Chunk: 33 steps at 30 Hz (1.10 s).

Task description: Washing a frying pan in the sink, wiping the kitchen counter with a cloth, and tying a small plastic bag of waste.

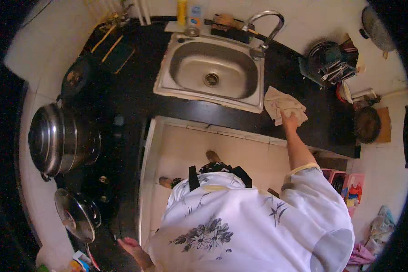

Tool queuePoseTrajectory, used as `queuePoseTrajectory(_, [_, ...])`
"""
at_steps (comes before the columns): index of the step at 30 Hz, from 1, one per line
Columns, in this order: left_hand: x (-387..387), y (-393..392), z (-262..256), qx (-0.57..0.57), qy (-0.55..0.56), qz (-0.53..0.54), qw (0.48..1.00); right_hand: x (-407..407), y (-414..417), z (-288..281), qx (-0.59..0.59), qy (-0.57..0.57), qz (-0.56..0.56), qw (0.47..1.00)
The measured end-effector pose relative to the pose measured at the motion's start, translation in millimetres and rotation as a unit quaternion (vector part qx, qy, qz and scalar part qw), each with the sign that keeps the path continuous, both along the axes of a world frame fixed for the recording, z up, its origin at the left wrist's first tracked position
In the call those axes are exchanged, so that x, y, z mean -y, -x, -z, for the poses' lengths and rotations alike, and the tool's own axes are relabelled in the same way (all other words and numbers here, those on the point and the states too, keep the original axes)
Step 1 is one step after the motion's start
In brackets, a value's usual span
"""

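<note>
A crumpled beige cloth (281, 102) lies on the black countertop (197, 108), just right of the stainless steel sink (166, 89). On the cloth's near right part rests my right hand (290, 120); whether its fingers grip the fabric or only press on it cannot be told. My left hand (131, 245) is low at the left, beside the near end of the left counter, with its fingers pointing to the left. Nothing can be seen in it, though its fingers are small and partly blurred. The sink basin holds no dishes, and its drain (211, 79) shows.
A curved chrome faucet (275, 20) rises behind the sink. A dish rack with cutlery (336, 73) stands at the right back. On the left counter are a large lidded steel pot (57, 136) and a pan with a glass lid (76, 217). Bottles (194, 17) stand behind the sink.
</note>
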State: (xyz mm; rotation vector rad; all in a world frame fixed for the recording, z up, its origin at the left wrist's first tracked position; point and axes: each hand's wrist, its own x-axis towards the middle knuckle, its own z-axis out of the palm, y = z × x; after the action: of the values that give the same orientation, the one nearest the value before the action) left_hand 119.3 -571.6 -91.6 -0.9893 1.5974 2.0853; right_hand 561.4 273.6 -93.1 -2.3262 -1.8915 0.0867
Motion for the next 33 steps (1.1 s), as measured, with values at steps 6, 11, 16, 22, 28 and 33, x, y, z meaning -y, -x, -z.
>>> queuePoseTrajectory(6, [-110, -26, -52, 0.087, 0.105, 0.055, 0.989, -61, 11, -3, -0.042, 0.088, 0.033, 0.995])
queuePoseTrajectory(11, [-164, -32, -97, -0.064, 0.200, 0.167, 0.963, -29, 28, 59, 0.085, 0.032, 0.008, 0.996])
queuePoseTrajectory(16, [-209, -34, -103, 0.002, 0.313, 0.189, 0.931, 14, 0, 107, 0.115, -0.244, -0.287, 0.919])
queuePoseTrajectory(22, [-201, -59, -71, 0.001, 0.238, 0.256, 0.937, 39, 9, 111, -0.089, -0.232, -0.326, 0.912])
queuePoseTrajectory(28, [-98, -70, -32, 0.053, 0.224, 0.216, 0.949, 93, 127, 99, -0.300, -0.071, -0.319, 0.896])
queuePoseTrajectory(33, [5, -95, -3, 0.046, 0.199, 0.153, 0.967, 210, 268, 30, -0.558, 0.073, -0.357, 0.746])
